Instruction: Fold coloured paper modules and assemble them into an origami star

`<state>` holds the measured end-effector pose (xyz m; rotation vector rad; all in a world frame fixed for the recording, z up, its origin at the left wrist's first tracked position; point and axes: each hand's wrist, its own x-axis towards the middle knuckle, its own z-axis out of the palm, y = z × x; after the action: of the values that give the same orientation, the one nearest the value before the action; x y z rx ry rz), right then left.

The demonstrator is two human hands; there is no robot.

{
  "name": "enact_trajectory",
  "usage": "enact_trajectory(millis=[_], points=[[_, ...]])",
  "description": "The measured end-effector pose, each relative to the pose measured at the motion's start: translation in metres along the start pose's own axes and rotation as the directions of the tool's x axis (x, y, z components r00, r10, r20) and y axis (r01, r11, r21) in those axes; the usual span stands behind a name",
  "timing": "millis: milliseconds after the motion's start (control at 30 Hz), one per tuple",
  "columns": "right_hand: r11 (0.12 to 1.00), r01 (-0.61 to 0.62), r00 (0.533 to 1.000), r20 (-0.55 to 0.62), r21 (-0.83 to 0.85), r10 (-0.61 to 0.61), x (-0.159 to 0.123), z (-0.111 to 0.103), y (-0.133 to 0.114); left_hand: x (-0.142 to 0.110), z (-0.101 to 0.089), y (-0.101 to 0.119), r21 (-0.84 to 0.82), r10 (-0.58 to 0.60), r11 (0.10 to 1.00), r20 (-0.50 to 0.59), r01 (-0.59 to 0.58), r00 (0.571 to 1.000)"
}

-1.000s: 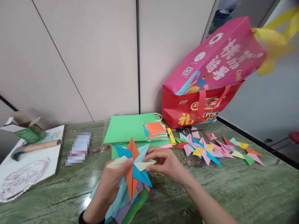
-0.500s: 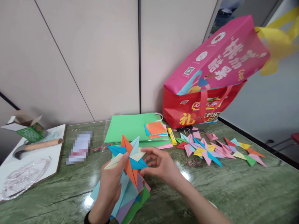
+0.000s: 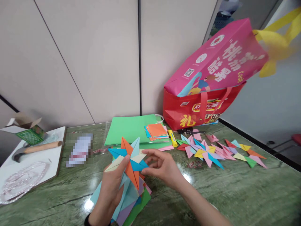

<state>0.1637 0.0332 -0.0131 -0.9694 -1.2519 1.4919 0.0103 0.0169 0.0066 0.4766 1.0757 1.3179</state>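
Note:
A folded paper star point(image 3: 130, 158) of orange, blue, pale blue and cream points is held up above the green marble table point(image 3: 235, 194). My left hand point(image 3: 113, 185) grips it from below, thumb on its front. My right hand point(image 3: 162, 166) pinches a blue point on the star's right side, other fingers curled. Beneath the hands lies a stack of coloured paper sheets point(image 3: 131, 204).
Several folded paper stars and pieces point(image 3: 211, 152) lie to the right. A green sheet point(image 3: 129, 128), small coloured squares point(image 3: 156, 130), a yellow glue stick point(image 3: 172, 137) and scissors point(image 3: 188, 130) sit behind. A pink and red bag point(image 3: 211, 81) stands back right. A hammer point(image 3: 35, 148) and a box point(image 3: 25, 130) rest left.
The star has turned anticlockwise and shifted slightly left in my hands. My right hand moved from flat over the star's right point to a pinch on a blue point.

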Motion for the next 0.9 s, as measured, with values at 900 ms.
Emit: enact_trajectory(millis=[900], points=[[0.963,0.222,0.975,0.048,-0.152,-0.217,-0.0005,0.0026,0.0078,-0.0002,-0.0024,0.0028,0.05,-0.035,0.998,-0.008,0.035,0.999]])
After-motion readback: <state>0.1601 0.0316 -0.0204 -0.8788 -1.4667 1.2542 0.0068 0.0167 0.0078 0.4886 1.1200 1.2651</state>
